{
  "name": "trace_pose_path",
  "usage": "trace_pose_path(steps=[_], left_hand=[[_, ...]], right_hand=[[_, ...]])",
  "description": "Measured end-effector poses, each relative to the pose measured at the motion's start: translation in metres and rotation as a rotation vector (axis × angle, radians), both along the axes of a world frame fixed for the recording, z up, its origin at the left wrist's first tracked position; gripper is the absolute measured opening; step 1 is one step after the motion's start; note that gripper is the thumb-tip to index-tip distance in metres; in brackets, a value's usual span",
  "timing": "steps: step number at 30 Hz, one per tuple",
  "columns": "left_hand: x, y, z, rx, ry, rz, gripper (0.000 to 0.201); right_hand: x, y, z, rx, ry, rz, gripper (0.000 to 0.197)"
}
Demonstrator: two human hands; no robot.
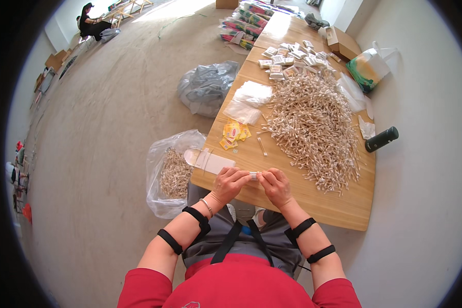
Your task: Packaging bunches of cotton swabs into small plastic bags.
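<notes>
My left hand [230, 183] and my right hand [275, 186] meet at the near edge of a long wooden table [339, 205]. Between their fingertips they pinch a small white bundle [253, 176], which looks like cotton swabs in a clear sleeve. Both hands are closed on it. A big heap of loose cotton swabs [315, 131] lies just beyond my right hand. A flat clear packet [210, 160] lies beside my left hand, and a few yellow labels [234, 134] sit behind it. Two loose swabs [262, 146] lie between the labels and the heap.
A clear bag of swabs [173, 174] stands on the floor left of the table. Stacks of clear sleeves [251, 95] and small white boxes [292, 56] lie farther up. A dark bottle [381, 139] lies right. A grey bag [208, 87] lies on the floor. A person [90, 23] sits far off.
</notes>
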State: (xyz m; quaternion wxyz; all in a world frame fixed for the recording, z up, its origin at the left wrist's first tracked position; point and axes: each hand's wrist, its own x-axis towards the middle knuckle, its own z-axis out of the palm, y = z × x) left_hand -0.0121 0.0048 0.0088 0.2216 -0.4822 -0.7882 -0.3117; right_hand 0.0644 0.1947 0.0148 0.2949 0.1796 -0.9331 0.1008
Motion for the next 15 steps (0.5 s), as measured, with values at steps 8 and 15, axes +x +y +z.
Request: trace_pose_path(steps=[8, 15], left_hand=[[0.002, 0.004, -0.001, 0.127, -0.563, 0.013, 0.021], [0.005, 0.000, 0.017, 0.140, -0.496, 0.028, 0.049]], right_hand=[[-0.011, -0.008, -0.003, -0.508, -0.186, -0.071, 0.009], [-0.028, 0.005, -0.008, -1.435, -0.662, -0.135, 0.010]])
